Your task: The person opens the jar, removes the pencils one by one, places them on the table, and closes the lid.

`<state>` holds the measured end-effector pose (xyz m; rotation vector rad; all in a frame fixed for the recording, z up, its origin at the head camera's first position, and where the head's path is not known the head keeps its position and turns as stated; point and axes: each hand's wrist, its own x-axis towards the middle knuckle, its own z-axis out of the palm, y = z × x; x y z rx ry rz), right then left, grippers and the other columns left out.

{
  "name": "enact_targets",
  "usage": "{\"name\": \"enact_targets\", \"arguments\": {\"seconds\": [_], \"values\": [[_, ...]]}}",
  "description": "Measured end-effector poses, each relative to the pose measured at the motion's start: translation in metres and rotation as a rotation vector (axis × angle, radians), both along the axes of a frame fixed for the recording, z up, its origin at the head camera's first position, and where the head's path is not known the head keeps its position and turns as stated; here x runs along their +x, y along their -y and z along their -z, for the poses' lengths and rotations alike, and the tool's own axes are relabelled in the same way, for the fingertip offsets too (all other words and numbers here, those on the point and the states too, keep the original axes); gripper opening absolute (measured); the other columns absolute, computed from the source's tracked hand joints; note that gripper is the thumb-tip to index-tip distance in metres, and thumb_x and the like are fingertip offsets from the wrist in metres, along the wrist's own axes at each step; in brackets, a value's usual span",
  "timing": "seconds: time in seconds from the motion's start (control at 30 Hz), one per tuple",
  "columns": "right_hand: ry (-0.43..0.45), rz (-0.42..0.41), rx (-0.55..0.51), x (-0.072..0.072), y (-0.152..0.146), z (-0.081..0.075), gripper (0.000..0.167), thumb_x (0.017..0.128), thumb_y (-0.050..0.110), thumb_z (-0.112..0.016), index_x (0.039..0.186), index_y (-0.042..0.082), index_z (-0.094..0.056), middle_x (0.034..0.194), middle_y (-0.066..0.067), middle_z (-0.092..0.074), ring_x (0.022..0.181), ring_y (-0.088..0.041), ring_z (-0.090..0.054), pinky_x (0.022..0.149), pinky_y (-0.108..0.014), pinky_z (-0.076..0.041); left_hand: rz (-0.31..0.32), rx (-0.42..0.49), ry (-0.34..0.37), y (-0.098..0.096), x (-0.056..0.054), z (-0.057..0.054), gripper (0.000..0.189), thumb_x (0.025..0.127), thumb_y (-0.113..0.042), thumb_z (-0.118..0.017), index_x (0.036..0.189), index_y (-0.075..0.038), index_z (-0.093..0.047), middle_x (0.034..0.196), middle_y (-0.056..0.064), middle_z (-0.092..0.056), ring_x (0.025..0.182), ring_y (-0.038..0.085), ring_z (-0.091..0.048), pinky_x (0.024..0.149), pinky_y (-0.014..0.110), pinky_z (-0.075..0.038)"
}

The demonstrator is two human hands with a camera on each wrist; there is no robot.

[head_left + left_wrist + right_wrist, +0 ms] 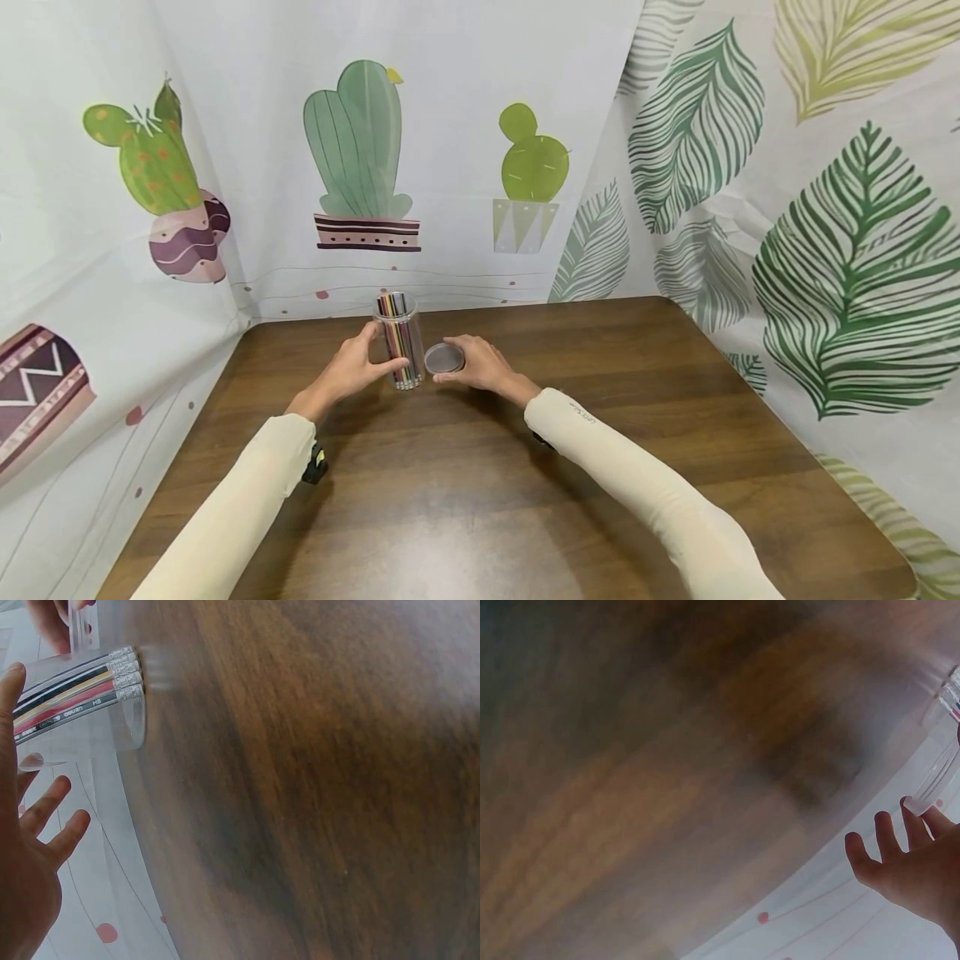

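Near the back of the table, a clear cylindrical jar [417, 329] stands roughly upright, its top uncovered. Several pencils [71, 705] in black, red and yellow lie inside it, their eraser ends down at the bottom. My left hand [348, 367] holds the jar from the left between thumb and fingers; two of its fingers stick out free in the left wrist view. Just right of the jar, my right hand [480, 364] grips a round clear lid [444, 358] by its edge, tilted and apart from the jar. Only part of that lid shows in the right wrist view.
The brown wooden table [450, 483] stretches from the jar towards me and to both sides. Behind its back edge hangs a white cloth [457, 167] printed with cacti, and a leaf-printed cloth [697, 275] hangs on the right.
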<state>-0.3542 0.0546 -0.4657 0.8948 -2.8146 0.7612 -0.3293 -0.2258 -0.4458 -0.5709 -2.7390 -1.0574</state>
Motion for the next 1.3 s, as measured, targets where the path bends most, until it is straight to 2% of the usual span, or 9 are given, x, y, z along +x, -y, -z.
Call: {"name": "enact_targets", "arguments": {"seconds": [0.23,0.53,0.8,1.0,1.3], "values": [[0.005,0.014,0.045,0.001,0.001,0.008,0.084,0.082,0.054,-0.085,0.147,0.008,-0.057,0.134,-0.010,-0.066,0.118,-0.025,-0.064,0.092,-0.038,-0.056,-0.001,-0.002,-0.002,0.000,0.000,0.000,0.093,0.087,-0.052,-0.082,0.154,-0.005,-0.038,0.149,0.024,-0.053,0.135,0.046,-0.053,0.109,0.064,-0.042],[0.011,-0.006,0.102,0.002,0.003,0.012,0.082,0.085,0.052,-0.084,0.148,0.008,-0.056,0.135,-0.008,-0.068,0.119,-0.023,-0.064,0.095,-0.041,-0.054,-0.009,-0.018,0.026,-0.001,0.001,-0.002,0.090,0.087,-0.054,-0.081,0.152,-0.009,-0.039,0.147,0.022,-0.056,0.135,0.041,-0.054,0.109,0.062,-0.043],[0.057,0.013,0.088,0.002,0.005,0.013,0.082,0.083,0.049,-0.086,0.148,0.008,-0.056,0.137,-0.008,-0.067,0.122,-0.025,-0.063,0.098,-0.048,-0.049,-0.006,-0.025,0.028,-0.001,0.001,-0.002,0.089,0.088,-0.054,-0.080,0.151,-0.007,-0.039,0.145,0.023,-0.057,0.135,0.044,-0.053,0.109,0.063,-0.043],[0.070,0.027,0.090,0.002,0.005,0.016,0.082,0.084,0.052,-0.085,0.149,0.010,-0.056,0.138,-0.008,-0.066,0.122,-0.026,-0.063,0.098,-0.046,-0.049,-0.005,-0.021,0.026,0.000,0.000,0.000,0.088,0.089,-0.050,-0.081,0.152,-0.006,-0.039,0.145,0.022,-0.058,0.135,0.045,-0.053,0.110,0.062,-0.042],[0.069,0.035,0.088,0.003,0.004,0.015,0.083,0.082,0.052,-0.085,0.148,0.011,-0.057,0.137,-0.008,-0.067,0.120,-0.025,-0.064,0.096,-0.044,-0.051,-0.011,-0.028,0.037,-0.001,0.001,-0.002,0.089,0.088,-0.055,-0.080,0.152,-0.009,-0.038,0.145,0.022,-0.057,0.136,0.043,-0.053,0.110,0.062,-0.042]]}}
